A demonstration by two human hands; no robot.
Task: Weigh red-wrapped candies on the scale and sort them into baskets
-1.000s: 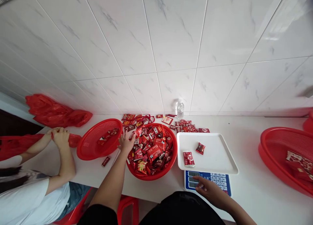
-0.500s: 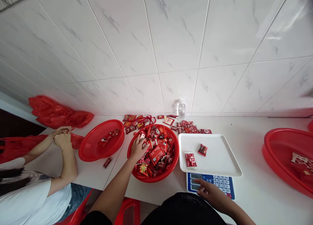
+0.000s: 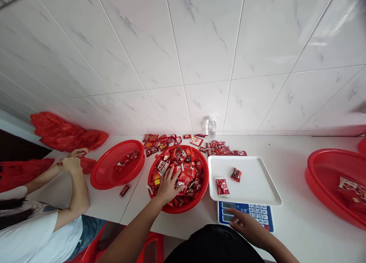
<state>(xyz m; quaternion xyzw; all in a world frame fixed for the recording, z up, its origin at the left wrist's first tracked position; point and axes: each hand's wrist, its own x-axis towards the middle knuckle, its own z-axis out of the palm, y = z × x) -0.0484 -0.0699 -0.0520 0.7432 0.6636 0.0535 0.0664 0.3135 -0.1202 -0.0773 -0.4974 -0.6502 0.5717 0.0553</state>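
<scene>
My left hand (image 3: 168,186) lies over the heap of red snack packets (image 3: 187,171) in the middle red basket (image 3: 203,194). Its fingers are spread on top of the wrappers, and it grips none of them. Over the display edge of the blue digital scale (image 3: 261,217), my right hand (image 3: 247,226) hovers with fingers stretched and nothing held. On the scale rests a white tray (image 3: 257,183). It carries a larger red packet (image 3: 222,187) at its left and a small dark-red packet (image 3: 236,175) near it.
Left stands a red basket (image 3: 98,173) with a few packets, beside a seated person's hands (image 3: 71,162) and red plastic bags (image 3: 63,133). Loose packets (image 3: 219,148) and a clear bottle (image 3: 212,128) line the wall. Another red basket (image 3: 317,171) is at right.
My left hand has shifted right and toward me across the packets, uncovering wrappers at the basket's left side. My right hand has stayed over the scale. The tray's two packets have not moved.
</scene>
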